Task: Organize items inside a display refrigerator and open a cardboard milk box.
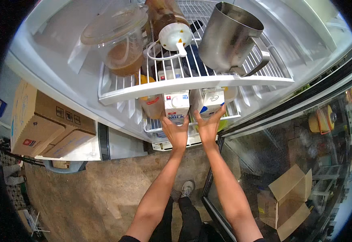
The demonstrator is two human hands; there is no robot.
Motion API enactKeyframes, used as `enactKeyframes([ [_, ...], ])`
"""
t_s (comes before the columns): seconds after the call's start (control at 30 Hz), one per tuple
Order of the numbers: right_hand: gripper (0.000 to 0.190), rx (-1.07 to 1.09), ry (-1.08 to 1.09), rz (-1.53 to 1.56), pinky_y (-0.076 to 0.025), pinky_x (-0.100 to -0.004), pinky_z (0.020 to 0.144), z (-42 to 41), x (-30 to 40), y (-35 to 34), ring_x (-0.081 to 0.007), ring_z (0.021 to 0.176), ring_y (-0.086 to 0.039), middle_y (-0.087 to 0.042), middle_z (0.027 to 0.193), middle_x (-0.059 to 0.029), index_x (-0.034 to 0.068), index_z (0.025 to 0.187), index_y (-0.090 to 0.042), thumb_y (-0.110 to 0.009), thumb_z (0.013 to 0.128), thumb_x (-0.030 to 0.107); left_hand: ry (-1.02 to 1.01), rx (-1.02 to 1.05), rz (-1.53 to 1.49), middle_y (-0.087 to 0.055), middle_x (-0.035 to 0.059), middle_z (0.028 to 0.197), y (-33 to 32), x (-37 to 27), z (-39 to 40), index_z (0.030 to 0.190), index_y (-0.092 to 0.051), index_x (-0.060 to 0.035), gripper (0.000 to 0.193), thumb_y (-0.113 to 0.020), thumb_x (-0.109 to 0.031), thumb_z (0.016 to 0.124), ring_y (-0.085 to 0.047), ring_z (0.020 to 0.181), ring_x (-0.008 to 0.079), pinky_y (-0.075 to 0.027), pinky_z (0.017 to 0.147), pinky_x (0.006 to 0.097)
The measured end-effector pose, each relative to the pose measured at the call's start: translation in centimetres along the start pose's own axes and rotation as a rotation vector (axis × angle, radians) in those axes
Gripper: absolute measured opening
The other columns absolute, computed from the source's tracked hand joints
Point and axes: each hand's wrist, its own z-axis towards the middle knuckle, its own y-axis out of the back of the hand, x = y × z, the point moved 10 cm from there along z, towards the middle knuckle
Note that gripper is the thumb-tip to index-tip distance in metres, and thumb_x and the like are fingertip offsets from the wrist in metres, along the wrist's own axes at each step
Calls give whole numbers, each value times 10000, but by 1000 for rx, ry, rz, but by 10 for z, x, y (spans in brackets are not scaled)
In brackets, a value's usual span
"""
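Both of my hands reach into a fridge, below its upper wire shelf [194,84]. My left hand [176,133] is around the lower part of a fresh milk carton [176,104], fingers on its two sides. With its thumb and fingers spread, my right hand [209,124] grips a second white carton [212,101] with blue marks. To the left of the milk carton stands a bottle with a red mark [152,107]. The cartons are above the lower wire shelf [235,115]; whether they rest on it is hidden.
The upper shelf holds a lidded plastic tub [124,57] of brown liquid, a squeeze bottle with white cap [175,36] and a steel pitcher [227,39]. A glass door [254,142] stands open at right. A cardboard box [52,124] is at left, and an open carton shows through the glass.
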Motion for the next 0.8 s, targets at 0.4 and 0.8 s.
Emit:
enactKeyframes([
  [0.4, 960, -250, 61, 117, -310, -451, 1017, -23, 37, 40, -346, 1212, -384, -359, 1287, -274, -49, 1356, -100, -799, 737, 171, -215, -52, 54, -516, 282, 995, 21, -19, 5, 1120, -418, 96, 660, -783, -240, 683, -504, 942, 454, -401, 820, 487],
  [0.8, 957, 2, -69, 16, -200, -412, 1093, -2, 7, -11, -397, 1303, -280, -270, 1382, -291, -27, 1397, -102, -769, 731, 142, -206, 136, -38, -317, 289, 1347, 20, -1, -1, 1365, -187, 87, 976, -812, -125, 647, -315, 1270, 427, -278, 1063, 446],
])
